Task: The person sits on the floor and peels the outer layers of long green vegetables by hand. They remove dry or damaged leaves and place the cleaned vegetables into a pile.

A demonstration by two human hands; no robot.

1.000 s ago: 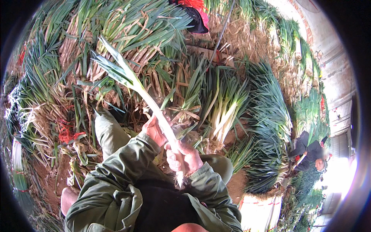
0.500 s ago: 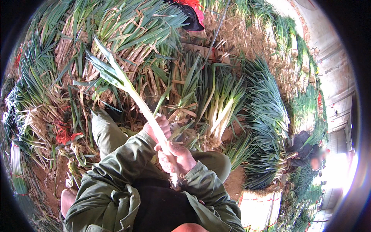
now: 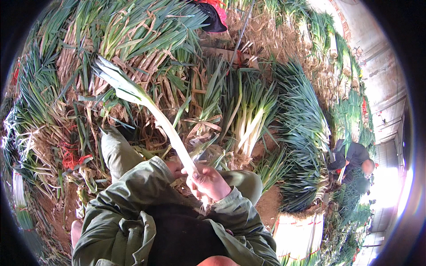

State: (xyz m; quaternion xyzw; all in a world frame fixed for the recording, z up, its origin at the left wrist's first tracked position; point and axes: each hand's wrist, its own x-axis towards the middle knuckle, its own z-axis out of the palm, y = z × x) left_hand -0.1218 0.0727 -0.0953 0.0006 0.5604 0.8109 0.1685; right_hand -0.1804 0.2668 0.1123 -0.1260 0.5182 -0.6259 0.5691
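A long leek [image 3: 165,125] slants up and to the left in front of me, its pale stalk near my body and its green leaves far off. My right hand [image 3: 209,182] is wrapped round the lower stalk, with the roots [image 3: 205,205] hanging just below the fist. My left hand [image 3: 175,168] is beside and partly behind the stalk, close to the right hand. Its fingers are mostly hidden, so whether it grips anything does not show. Beyond my knees, a small group of pale-stemmed leeks [image 3: 250,122] stands with roots down.
Heaped leeks [image 3: 146,31] fill the far left, with dry leaves below them. A thick row of leeks [image 3: 301,137] lies to the right, by a white bundle [image 3: 298,235]. Red ties [image 3: 73,157] lie at left. Another person [image 3: 355,160] bends over at far right.
My left hand has slid down the stalk toward my right hand and is now mostly hidden. The leek's leafy end has dropped a little to the left. The other person has shifted.
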